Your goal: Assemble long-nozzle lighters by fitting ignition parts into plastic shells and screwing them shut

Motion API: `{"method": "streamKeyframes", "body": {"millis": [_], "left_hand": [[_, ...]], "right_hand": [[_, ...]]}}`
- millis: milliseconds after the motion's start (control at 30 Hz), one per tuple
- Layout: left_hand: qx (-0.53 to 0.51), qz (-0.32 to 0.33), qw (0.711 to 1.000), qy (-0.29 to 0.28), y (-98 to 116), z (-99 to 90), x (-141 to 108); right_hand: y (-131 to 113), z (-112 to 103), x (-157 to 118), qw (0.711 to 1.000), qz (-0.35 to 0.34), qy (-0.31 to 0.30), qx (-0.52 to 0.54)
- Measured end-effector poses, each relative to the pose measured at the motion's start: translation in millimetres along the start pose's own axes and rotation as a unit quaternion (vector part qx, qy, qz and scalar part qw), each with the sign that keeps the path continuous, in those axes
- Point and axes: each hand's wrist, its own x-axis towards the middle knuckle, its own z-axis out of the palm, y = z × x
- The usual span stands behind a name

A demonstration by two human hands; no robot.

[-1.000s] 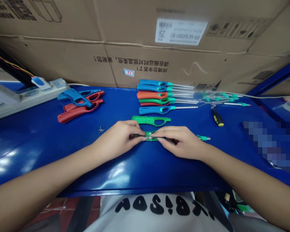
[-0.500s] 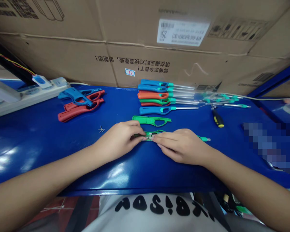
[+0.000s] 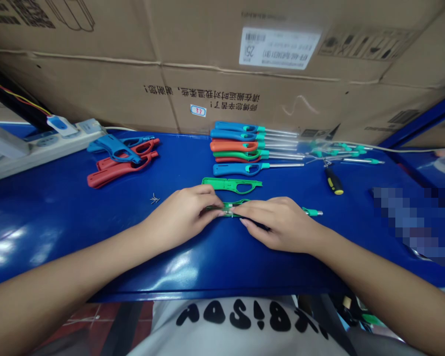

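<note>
A: Left hand?
B: Curled closed; fingertips pinching a green plastic lighter shell.

A: Right hand?
B: Closed on the same shell too; fingertips almost meeting the left ones at its middle; small pale part there, too small to tell.

A: Position of the shell?
B: Lengthwise, low over the blue metal bench, midway along, nearer the front edge.

A: Just around it?
B: Beyond it, a second green shell; past the right hand, a green-collared metal nozzle.

A: Toward the back edge?
B: A row of long-nosed lighters; at back left, red and blue shells; at back right, a yellow-and-black screwdriver.
</note>
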Motion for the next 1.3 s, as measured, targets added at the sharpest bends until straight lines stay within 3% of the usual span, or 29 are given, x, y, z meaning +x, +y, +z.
{"method": "streamKeyframes", "body": {"millis": [200,500,667,900,1300], "left_hand": [[-0.014,-0.016,1.000,0.000,1,-0.5,2],[-0.021,-0.013,1.000,0.002,0,-1.8,0],[-0.047,-0.009,0.999,0.005,-3,-2.2,2],[-0.040,-0.016,0.999,-0.003,-4,-1.6,2],[-0.004,0.010,1.000,0.017,-5,0.3,-2]], "right_hand": [[0,1,1,1.000,0.007,0.007,0.018],[4,2,2,0.989,0.086,0.089,0.077],[7,-6,3,0.995,0.086,0.049,0.027],[12,-16,3,0.991,0.101,-0.082,0.031],[15,-16,2,0.987,0.103,-0.070,0.099]]}}
